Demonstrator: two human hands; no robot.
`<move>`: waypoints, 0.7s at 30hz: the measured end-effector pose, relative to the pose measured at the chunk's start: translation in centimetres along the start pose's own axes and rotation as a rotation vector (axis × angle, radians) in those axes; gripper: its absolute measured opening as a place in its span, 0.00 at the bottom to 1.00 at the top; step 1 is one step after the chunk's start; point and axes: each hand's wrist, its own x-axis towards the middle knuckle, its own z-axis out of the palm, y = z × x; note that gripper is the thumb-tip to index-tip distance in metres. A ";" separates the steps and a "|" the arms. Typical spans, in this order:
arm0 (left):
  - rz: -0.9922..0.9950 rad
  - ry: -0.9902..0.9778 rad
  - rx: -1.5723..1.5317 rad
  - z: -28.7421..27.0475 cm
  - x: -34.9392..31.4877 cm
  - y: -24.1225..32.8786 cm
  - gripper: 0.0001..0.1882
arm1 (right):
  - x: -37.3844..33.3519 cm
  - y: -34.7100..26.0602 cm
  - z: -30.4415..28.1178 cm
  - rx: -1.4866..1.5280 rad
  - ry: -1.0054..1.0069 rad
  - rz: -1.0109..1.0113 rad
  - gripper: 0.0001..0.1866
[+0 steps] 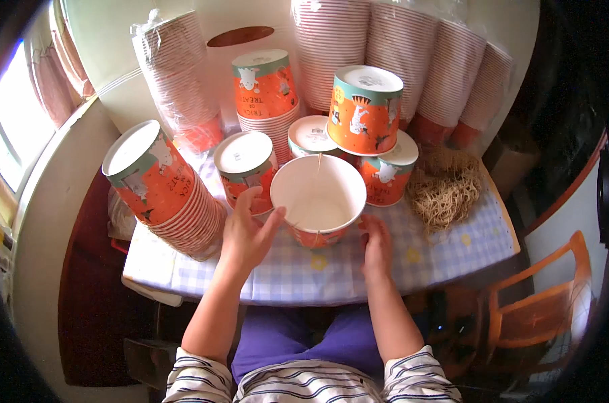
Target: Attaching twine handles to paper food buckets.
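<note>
Checked blue-and-white cloth covers a small table (452, 252), and an orange wooden chair (540, 302) stands to its right. One open paper cup (318, 198) sits upright near the front edge, white and empty inside, orange with printed figures outside. The left hand (244, 235) has its fingers spread against the cup's left side; the right hand (376, 245) lies with fingers together on the cloth, touching the cup's lower right. Behind the cup five single cups stand upside down, one (363, 111) stacked on two others. One leaning stack of cups (167, 188) rests at the left, another upright stack (267, 94) behind. Several wrapped sleeves of cups (398, 47) line the back. One heap of straw-coloured shredded filler (445, 185) lies at the right.
</note>
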 end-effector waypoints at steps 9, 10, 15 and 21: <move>-0.141 -0.176 -0.117 -0.9 1.6 -1.9 0.20 | 3.2 0.0 -0.3 -0.207 -0.524 -0.060 0.19; -0.156 -0.156 -0.135 -1.4 1.2 -1.9 0.18 | 3.1 -0.1 -0.3 -0.035 -0.592 0.167 0.19; -0.124 -0.069 -0.183 -3.3 -0.3 -0.9 0.18 | 3.1 -0.4 -1.1 0.284 -0.834 0.430 0.18; 0.428 0.173 0.325 -3.6 -2.3 1.3 0.28 | 3.1 0.4 -1.4 0.390 -0.779 0.379 0.13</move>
